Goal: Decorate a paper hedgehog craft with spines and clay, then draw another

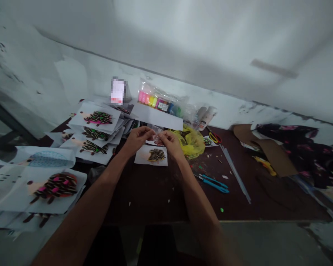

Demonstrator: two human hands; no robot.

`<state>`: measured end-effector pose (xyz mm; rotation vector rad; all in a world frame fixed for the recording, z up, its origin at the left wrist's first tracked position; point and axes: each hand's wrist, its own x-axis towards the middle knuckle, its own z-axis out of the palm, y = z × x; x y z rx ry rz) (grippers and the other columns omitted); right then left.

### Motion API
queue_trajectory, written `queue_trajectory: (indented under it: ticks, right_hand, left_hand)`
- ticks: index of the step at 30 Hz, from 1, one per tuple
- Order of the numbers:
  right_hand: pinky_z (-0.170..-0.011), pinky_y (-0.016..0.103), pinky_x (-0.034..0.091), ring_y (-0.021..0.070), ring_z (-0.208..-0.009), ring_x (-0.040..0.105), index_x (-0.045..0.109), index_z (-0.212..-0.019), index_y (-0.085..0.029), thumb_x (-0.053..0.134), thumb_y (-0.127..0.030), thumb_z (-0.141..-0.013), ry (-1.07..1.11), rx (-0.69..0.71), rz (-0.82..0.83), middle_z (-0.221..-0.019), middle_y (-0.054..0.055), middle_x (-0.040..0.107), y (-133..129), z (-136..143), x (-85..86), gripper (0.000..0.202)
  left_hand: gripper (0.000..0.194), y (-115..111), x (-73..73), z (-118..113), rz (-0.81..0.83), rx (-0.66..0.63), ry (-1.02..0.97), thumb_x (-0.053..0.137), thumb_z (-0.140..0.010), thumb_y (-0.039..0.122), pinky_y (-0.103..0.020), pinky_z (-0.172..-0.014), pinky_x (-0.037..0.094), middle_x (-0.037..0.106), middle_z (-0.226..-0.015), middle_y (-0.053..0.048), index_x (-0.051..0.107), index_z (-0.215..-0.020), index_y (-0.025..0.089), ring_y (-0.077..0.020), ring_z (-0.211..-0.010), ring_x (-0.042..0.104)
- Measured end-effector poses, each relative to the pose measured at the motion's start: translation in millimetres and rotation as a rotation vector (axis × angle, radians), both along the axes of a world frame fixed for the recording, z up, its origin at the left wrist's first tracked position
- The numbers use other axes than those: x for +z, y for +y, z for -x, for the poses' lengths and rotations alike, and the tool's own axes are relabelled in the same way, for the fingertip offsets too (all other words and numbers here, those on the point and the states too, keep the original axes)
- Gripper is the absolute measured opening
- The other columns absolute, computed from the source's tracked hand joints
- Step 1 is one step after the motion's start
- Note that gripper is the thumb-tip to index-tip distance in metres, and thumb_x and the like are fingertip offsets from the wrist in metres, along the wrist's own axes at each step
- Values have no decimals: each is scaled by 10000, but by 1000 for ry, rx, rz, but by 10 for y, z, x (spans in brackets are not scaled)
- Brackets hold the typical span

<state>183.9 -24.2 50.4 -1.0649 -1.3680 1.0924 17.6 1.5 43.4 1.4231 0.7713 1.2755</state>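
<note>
My left hand [139, 138] and my right hand [170, 142] are close together over the middle of the dark table, fingers pinched on a small clear plastic bag [156, 135] stretched between them. What is in the bag is too small to make out. Just below my hands lies a white card [144, 157] with a hedgehog figure [157, 155] of dark and yellowish strips. To the right of my right hand sits a crumpled yellow plastic bag [192, 142] with dark pieces inside.
Hedgehog pictures [98, 118] are stacked at left. Behind are a phone [118, 90] and a bag of coloured clay [155, 101]. At right lie red-yellow scissors [215, 138], a blue cutter [215, 183], clear sticks [235, 173], cardboard [274, 157], a yellow cutter [265, 165] and dark floral cloth [308, 147].
</note>
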Motion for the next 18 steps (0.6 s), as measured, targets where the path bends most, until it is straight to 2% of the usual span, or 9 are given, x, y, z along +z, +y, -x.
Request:
queue_trajectory:
  ticks: [3,5,11,13,15,18]
  right_hand:
    - [-582,245,495,106,-547,563,604,-673,-209,743,-649,-730,-35,-40,-61,-591,-26,623,-17,31,4,465]
    - [-563,240,471,101,-530,537,590,-658,-209,740,-618,-750,-39,-33,-90,-570,-30,605,-25,51,10,446]
    - [-566,248,446,121,-561,558,601,-739,-217,689,-555,-793,-104,13,-103,-630,-22,623,-25,44,7,354]
    - [-565,250,419,124,-560,532,582,-721,-220,652,-464,-816,-213,-62,-159,-612,-30,589,-33,41,-13,272]
    - [-571,253,392,124,-563,498,556,-691,-220,614,-339,-808,-345,-193,-232,-603,-38,546,-47,50,-37,176]
    - [-584,255,390,118,-568,475,533,-740,-221,572,-221,-742,-401,-359,-271,-674,-41,549,-65,85,-68,40]
  left_hand:
    - [322,-30,-9,-13,-1,-100,-13,835,-653,406,-325,-711,567,743,-778,-42,734,-851,173,-198,-721,683]
    - [304,-36,-22,-21,-3,-129,-11,844,-636,382,-337,-726,569,737,-759,-40,724,-814,167,-199,-715,683]
    - [312,-19,-51,22,17,21,-63,835,-646,429,-290,-640,522,677,-669,-12,688,-728,167,-155,-627,623]
    - [335,-25,-42,27,29,72,-78,840,-635,445,-275,-614,503,661,-648,-2,677,-718,165,-144,-602,611]
    - [342,-46,-21,16,28,69,-78,843,-628,445,-263,-592,489,653,-643,6,671,-719,164,-135,-581,602]
    - [332,-97,22,-14,23,-84,-31,828,-659,439,-255,-561,470,620,-605,22,664,-746,164,-120,-530,572]
